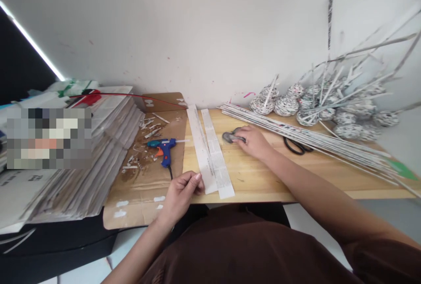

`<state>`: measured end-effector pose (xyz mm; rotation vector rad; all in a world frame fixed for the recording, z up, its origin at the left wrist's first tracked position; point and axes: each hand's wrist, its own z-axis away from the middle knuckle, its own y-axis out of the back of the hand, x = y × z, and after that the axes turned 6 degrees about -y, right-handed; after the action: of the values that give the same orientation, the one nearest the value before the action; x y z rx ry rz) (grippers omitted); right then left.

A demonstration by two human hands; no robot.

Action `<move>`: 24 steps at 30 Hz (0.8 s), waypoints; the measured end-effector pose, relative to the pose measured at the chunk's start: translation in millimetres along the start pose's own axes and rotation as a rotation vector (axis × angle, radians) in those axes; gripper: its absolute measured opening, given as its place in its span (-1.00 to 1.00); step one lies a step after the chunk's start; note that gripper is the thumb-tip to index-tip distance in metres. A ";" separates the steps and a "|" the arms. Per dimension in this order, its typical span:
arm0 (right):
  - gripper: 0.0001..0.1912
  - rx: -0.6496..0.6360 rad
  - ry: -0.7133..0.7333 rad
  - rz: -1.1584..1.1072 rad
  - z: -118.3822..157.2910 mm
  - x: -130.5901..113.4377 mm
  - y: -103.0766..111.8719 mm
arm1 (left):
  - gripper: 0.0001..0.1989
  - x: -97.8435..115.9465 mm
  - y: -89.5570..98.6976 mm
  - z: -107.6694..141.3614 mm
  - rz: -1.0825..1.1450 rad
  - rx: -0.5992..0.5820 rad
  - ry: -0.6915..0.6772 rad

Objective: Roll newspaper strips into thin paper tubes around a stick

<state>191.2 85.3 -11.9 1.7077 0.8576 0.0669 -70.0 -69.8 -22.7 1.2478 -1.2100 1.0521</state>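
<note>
Two long newsprint strips (215, 156) lie side by side on the wooden table, narrowing to a gap between them. At the lower left edge of the strips is my left hand (186, 189), its fingers curled and thumb pressed against them; what it holds, if anything, is hidden. My right hand (253, 141) grips a small grey, rounded object (230, 136) resting on the table just right of the strips. The object's kind cannot be made out, since my fingers cover part of it.
A blue glue gun (167, 152) lies on cardboard (131, 187) among paper scraps. Stacked newspapers (112, 143) stand at the left. Rolled paper sticks (309, 139) cross the right side, over black scissor-like handles (294, 147). Woven paper balls (307, 110) line the wall.
</note>
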 end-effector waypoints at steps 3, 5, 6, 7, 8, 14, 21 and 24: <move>-0.79 0.078 -0.136 0.045 -0.1 3.6 -4.6 | -0.66 0.6 -1.7 1.2 -0.007 0.001 0.000; -0.80 0.111 -0.170 0.056 0.8 5.4 -6.0 | -0.68 1.7 -3.7 1.6 -0.016 0.010 0.000; -0.81 0.123 -0.173 0.053 1.5 5.8 -6.5 | -0.70 2.4 -5.1 1.6 -0.022 0.012 -0.001; -0.82 0.135 -0.178 0.045 2.3 5.9 -6.8 | -0.71 3.2 -6.8 1.5 -0.026 0.015 -0.002; -0.82 0.153 -0.194 0.028 3.2 5.6 -7.1 | -0.74 4.3 -8.8 1.2 -0.025 0.020 -0.003; -0.71 0.202 -0.272 -0.258 8.3 -8.3 -6.5 | -0.85 18.4 -22.0 -7.8 -0.091 0.006 -0.066; -0.78 -0.066 -0.123 -0.608 12.1 -26.8 2.2 | -0.52 26.5 -39.7 -62.2 -0.470 0.020 -0.459; -0.82 -0.125 -0.086 -0.653 12.7 -26.2 4.2 | -0.69 24.1 -46.9 -83.5 -0.704 -0.005 -0.501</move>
<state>180.1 59.8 -2.6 1.2391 1.2765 -0.3827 -14.9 8.7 1.2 1.8144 -0.9900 0.2216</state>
